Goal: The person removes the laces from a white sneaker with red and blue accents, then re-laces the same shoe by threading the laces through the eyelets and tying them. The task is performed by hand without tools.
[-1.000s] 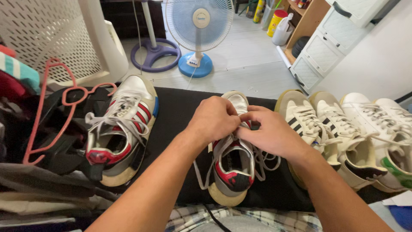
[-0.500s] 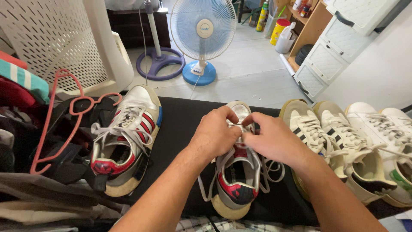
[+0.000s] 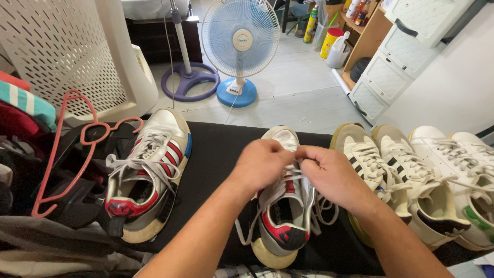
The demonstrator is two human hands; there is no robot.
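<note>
Laces (image 3: 297, 177) on the middle sneaker (image 3: 282, 206) are what both hands are busy with: the left hand (image 3: 262, 164) and the right hand (image 3: 334, 177) meet over the shoe's tongue, fingertips curled in tight and pinching the white cord between them, knuckles nearly touching. That sneaker is grey and white with a red lining at the heel and a pale sole, sitting toe-away on a black cloth (image 3: 216, 149) spread over the table, right in front of the person; loose lace ends trail off its left and right sides. Its twin (image 3: 146, 172), same colours with red stripes on the side and a bit of blue at the toe, lies well to the left on the same cloth, laces slack. To the right sits a pair of cream sneakers with dark stripes (image 3: 381, 170), and beyond them white sneakers with a touch of green (image 3: 463, 170). At the far left a red clothes hanger (image 3: 62, 149) rests on a heap of dark clothing. On the floor behind stand a blue-based fan (image 3: 240, 41), a white perforated laundry basket (image 3: 72, 56) and a white drawer unit (image 3: 396, 67)
</note>
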